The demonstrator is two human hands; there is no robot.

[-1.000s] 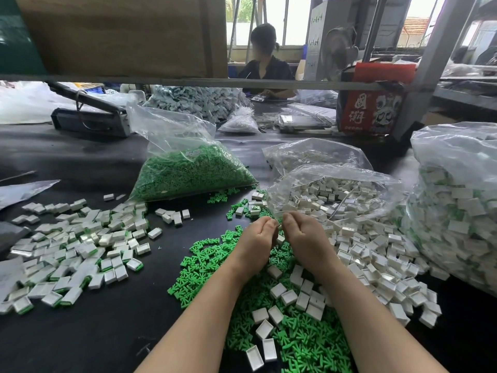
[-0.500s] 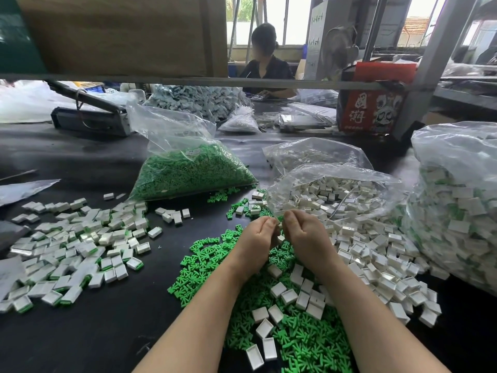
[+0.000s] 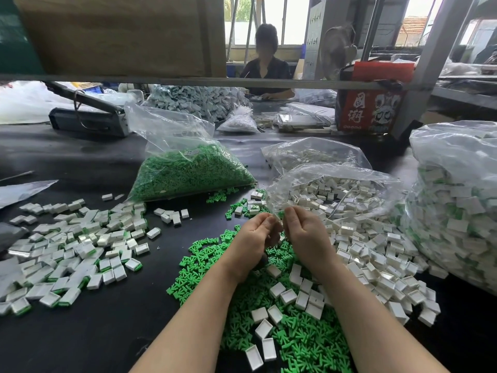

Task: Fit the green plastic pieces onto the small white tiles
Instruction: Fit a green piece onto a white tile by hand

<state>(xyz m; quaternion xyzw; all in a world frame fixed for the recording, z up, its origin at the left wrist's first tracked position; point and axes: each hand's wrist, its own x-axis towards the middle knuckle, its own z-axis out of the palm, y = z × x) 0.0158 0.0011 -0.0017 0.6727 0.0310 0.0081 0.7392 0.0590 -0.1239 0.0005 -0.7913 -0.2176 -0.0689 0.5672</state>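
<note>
My left hand (image 3: 252,238) and my right hand (image 3: 306,235) are curled together over the middle of the black table, thumbs and fingertips meeting. They pinch a small white tile with a green piece (image 3: 279,215); only a sliver of it shows between the fingers. Below my hands lies a heap of loose green plastic pieces (image 3: 295,343) with several empty white tiles (image 3: 287,296) on top. More empty white tiles (image 3: 376,254) spill out to the right. A spread of fitted tiles with green edges (image 3: 75,246) lies at the left.
A clear bag of green pieces (image 3: 188,173) and an open bag of white tiles (image 3: 330,189) stand behind my hands. A large full bag (image 3: 457,211) fills the right edge. Farther back are a red box (image 3: 371,109), a black device (image 3: 88,119) and a seated person (image 3: 266,68).
My hands stay in the same spot. The fingertips have shifted slightly around the pinched tile, and the thumbs have drawn a little apart.
</note>
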